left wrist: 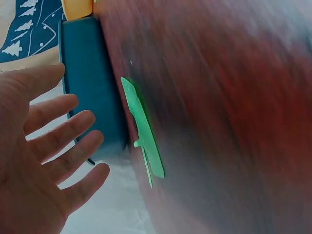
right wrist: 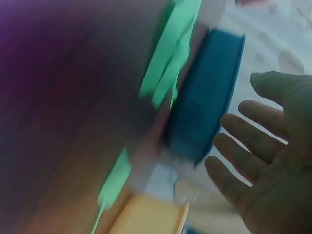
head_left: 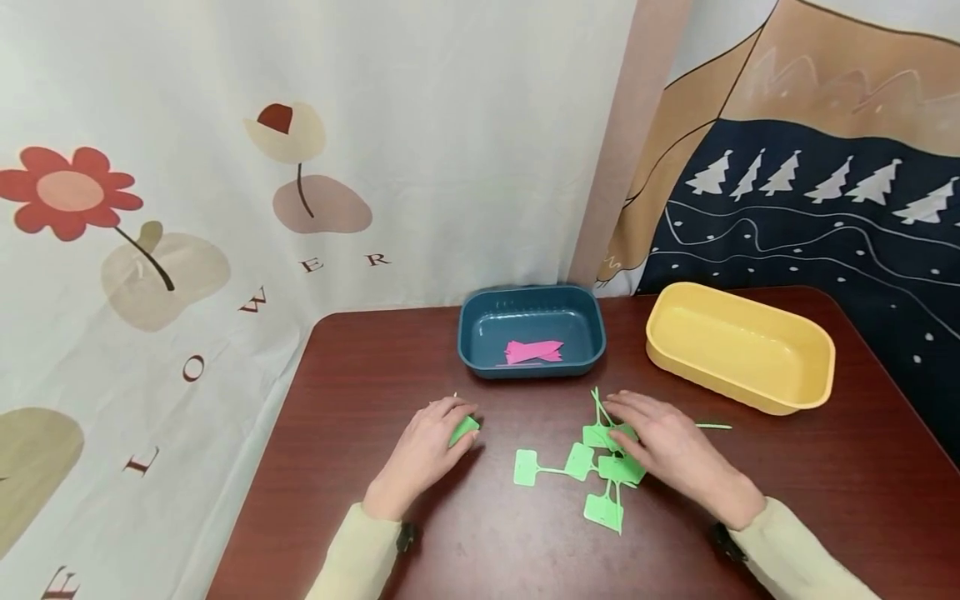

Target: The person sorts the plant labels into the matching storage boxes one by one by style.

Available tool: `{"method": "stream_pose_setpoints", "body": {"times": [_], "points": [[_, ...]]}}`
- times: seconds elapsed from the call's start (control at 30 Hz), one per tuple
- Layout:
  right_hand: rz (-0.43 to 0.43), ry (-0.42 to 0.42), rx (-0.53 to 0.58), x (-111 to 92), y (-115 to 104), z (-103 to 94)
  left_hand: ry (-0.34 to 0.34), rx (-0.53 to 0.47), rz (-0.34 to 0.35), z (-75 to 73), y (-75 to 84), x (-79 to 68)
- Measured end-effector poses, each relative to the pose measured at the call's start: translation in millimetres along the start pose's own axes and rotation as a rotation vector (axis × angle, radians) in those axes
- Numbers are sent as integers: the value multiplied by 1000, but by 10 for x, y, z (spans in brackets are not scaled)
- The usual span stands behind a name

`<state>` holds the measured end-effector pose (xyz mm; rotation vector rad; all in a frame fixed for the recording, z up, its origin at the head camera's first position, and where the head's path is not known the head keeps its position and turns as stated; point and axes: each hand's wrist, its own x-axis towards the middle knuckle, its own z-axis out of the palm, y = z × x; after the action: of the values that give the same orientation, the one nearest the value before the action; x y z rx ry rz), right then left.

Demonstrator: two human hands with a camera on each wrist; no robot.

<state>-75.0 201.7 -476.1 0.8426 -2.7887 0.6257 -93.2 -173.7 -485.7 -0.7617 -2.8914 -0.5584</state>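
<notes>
Several green cable-tie tags (head_left: 601,509) lie loosely heaped on the table, their thin straps crossing. Over this heap my right hand (head_left: 667,437) hovers with extended fingers, hiding part of it. Its palm (right wrist: 273,141) is bare in the right wrist view, fingers spread apart from the tags (right wrist: 168,58). To the left, my left hand (head_left: 423,450) is above another green tag (head_left: 463,429), covering most of it. Seen from the left wrist, that tag (left wrist: 142,129) lies on the tabletop, and the spread left fingers (left wrist: 63,144) hold nothing.
A dark blue plastic basin (head_left: 472,367) stands at the table's back, with several pink strips (head_left: 534,351) inside. Right of it is a yellow basin (head_left: 712,379). The brown table (head_left: 360,367) meets a printed curtain (head_left: 450,150) behind.
</notes>
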Motion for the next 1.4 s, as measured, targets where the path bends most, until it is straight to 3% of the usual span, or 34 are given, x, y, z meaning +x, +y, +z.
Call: {"method": "stream_pose_setpoints", "body": {"times": [0.17, 0.33, 0.57, 0.8, 1.07, 1.23, 1.4], "points": [[-81, -115, 44, 161, -283, 195, 42, -19, 5, -3, 42, -21], [-203, -122, 1, 207, -457, 380, 122, -44, 29, 15, 79, -45], [-185, -140, -89, 215, -519, 506, 194, -85, -16, 43, 146, -81], [-160, -166, -98, 253, -514, 521, 209, -147, -69, 86, 216, -127], [-196, -164, -132, 279, -517, 525, 227, -154, -49, 114, 240, -113], [-182, -131, -95, 243, -472, 441, 221, -149, -49, 98, 282, -32], [-160, -62, -51, 168, -335, 235, 197, -150, -12, 87, 370, 147]]}}
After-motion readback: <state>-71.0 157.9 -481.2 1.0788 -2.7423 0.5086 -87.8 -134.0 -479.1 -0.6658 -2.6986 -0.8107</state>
